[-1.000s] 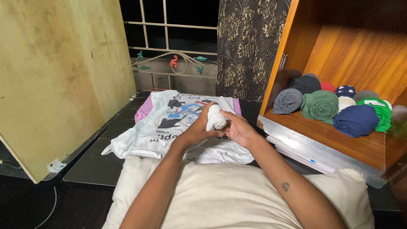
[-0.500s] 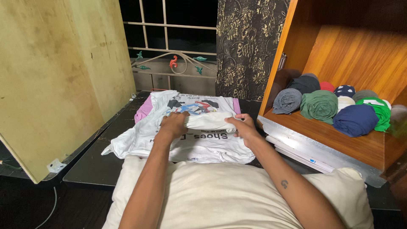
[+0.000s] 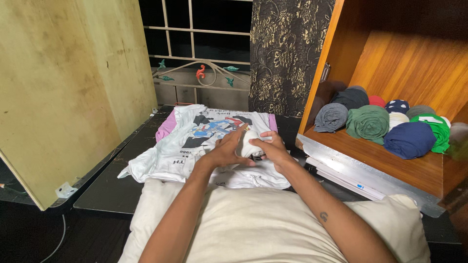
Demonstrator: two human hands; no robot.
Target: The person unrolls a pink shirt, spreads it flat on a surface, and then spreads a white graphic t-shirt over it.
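Hands (image 3: 251,148) regathered on white roll (image 3: 248,146), dark tabletop (image 3: 112,180), barred window (image 3: 195,29)

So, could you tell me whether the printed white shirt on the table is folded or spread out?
Spread out. The white shirt lies open and flat, its print showing and one sleeve out to the side.

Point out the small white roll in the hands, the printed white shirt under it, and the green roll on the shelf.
small white roll (image 3: 248,147): head view, on its exposed middle between both hands.
printed white shirt (image 3: 204,131): head view, on its printed picture.
green roll (image 3: 368,122): head view, on its front face.
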